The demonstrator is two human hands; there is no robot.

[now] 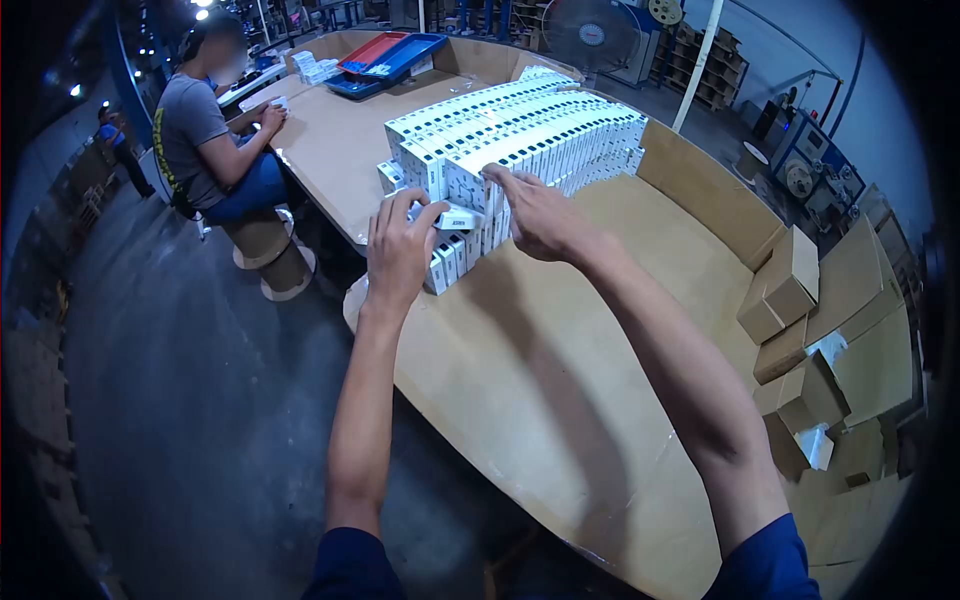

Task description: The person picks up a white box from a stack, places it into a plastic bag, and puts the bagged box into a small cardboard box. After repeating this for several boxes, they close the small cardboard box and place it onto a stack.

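Long rows of small white boxes [570, 130] stand stacked on the brown table [520, 400], with dark marks along their tops. At the near end of the stack, my left hand [400, 235] grips one white box [458, 219], which is tilted and has dark print on its side. My right hand [540, 212] touches the near right corner of the stack; its index finger reaches to the top edge of the end boxes and the other fingers are curled. Whether it holds a box cannot be made out.
A co-worker [215, 130] sits at the table's left side, holding something small. Red [372, 52] and blue [400, 68] trays lie at the back. Open cardboard boxes [785, 280] stand at the right. A cardboard wall [700, 190] edges the table. Behind is a fan [592, 35].
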